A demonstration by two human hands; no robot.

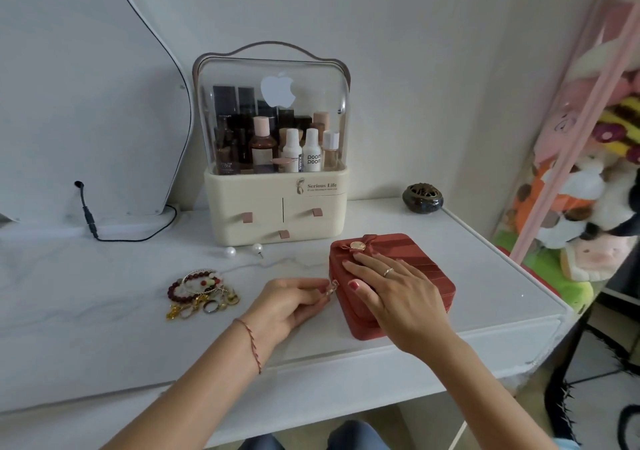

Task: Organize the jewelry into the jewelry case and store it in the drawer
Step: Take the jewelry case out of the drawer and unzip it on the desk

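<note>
Right hand [391, 293] pressing flat on red jewelry case [408, 269], sitting at table [485, 276] centre-right. Left hand [291, 302] fingers pinching zipper pull [333, 285] at case's 9 o'clock. Jewelry pile [201, 293] waiting farther at 9 o'clock. Case likely light, stiff, prone to sliding; bracing lid.

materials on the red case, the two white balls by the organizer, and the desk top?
Red case: looks like matte leatherette or fabric, with stitched diagonal pleats and a gold round clasp; can't tell which.
White balls: pearl or imitation pearl, glossy with soft highlights; one carries a thin post, so likely earrings.
Desk top: white with faint grey veins, marble-look, smooth and slightly reflective; stone or laminate unclear.
</note>
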